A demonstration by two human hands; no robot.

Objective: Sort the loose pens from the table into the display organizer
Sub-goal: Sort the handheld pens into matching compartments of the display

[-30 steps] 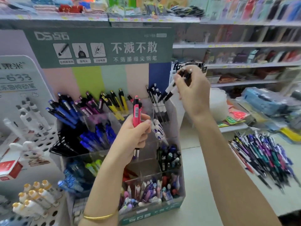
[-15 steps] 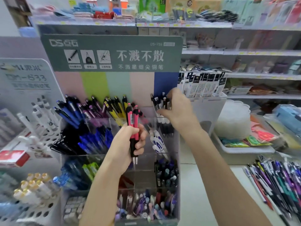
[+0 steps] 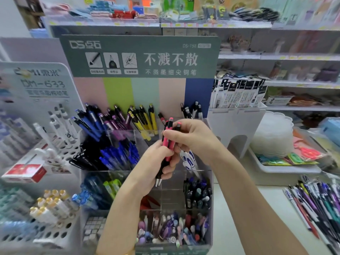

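loose pens (image 3: pixel 320 205) right of organizer (image 3: pixel 147 181) — on table (image 3: pixel 244 218)

Pink pens (image 3: pixel 167 142) between the left hand (image 3: pixel 152 168) and right hand (image 3: pixel 193 138): pink barrels, black grips, silver tips. Behind the hands: backboard (image 3: pixel 117 92) striped pink, lime, pale green, pink and dark blue; grey-green sign (image 3: pixel 139 56) with white lettering. Left of the left hand: blue pens (image 3: pixel 117 155), purple pens (image 3: pixel 112 123), yellow-and-black pens (image 3: pixel 152 119). Right of the right hand: multicoloured pen pile (image 3: pixel 320 205).

The pink-and-black click pens (image 3: pixel 167 143) look like glossy plastic with shiny metal tips. The clear tiered display organizer (image 3: pixel 209 181) is smooth, see-through plastic. Its grey-green header card (image 3: pixel 139 57) is matt printed board. The white tabletop (image 3: pixel 239 218) looks smooth.
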